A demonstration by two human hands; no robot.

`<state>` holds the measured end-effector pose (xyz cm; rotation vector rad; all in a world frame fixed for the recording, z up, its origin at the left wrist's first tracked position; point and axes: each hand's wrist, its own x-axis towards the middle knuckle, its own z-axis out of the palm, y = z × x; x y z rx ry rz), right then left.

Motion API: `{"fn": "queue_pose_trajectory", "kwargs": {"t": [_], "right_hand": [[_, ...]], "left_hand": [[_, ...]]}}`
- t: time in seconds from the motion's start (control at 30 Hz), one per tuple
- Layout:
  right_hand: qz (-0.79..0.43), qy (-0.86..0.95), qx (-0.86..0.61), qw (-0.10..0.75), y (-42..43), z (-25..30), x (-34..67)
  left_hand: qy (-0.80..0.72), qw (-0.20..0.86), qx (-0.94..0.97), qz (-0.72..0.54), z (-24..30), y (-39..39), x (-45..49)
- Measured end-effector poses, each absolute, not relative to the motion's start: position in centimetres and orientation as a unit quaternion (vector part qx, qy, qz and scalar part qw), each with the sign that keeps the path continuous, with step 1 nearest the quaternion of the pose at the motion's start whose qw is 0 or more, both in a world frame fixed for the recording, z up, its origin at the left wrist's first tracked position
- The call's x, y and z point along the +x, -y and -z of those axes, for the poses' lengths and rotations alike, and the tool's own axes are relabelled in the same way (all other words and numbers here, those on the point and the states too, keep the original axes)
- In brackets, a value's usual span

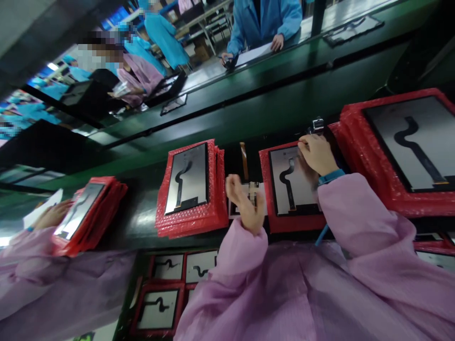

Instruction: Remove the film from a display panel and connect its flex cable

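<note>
A display panel [280,189] with a dark curved flex cable lies on a red bubble-wrap sleeve [296,224] in front of me. My right hand [319,154], a blue band at its wrist, is over the panel's upper right corner. Its fingers are bent together; whatever they grip is hidden. To the left of that panel, my left hand [248,206] is raised with thumb and fingers apart, holding nothing and slightly blurred. Beneath it is a small white piece with dark and pale parts [253,190], partly covered. Just past my right hand sits a shiny metal part [317,124].
Stacks of panels in red bubble wrap stand left [192,220] and right [359,166]. A brown strip [243,158] lies between. Panels in red trays [158,310] sit below. A co-worker's hand [53,215] is far left; another person [265,23] works across the green line [245,99].
</note>
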<state>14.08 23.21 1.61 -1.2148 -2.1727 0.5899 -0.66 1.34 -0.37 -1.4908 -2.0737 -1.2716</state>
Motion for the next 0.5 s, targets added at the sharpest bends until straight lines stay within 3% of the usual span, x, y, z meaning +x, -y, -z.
{"fn": "queue_pose_trajectory", "kwargs": {"t": [0.1, 0.33, 0.5], "right_hand": [[-0.114, 0.814, -0.500, 0.272, -24.8, -0.1, 14.6], [-0.117, 0.813, -0.528, 0.218, -26.1, 0.2, 14.0], [-0.137, 0.805, -0.502, 0.285, -26.0, -1.0, 14.4]], "left_hand": [[0.688, 0.054, -0.634, 0.349, 1.6, 0.0, 2.6], [0.681, 0.012, -0.686, 0.258, 3.8, 0.2, 3.8], [0.704, -0.011, -0.658, 0.268, 3.5, 0.2, 3.7]]}}
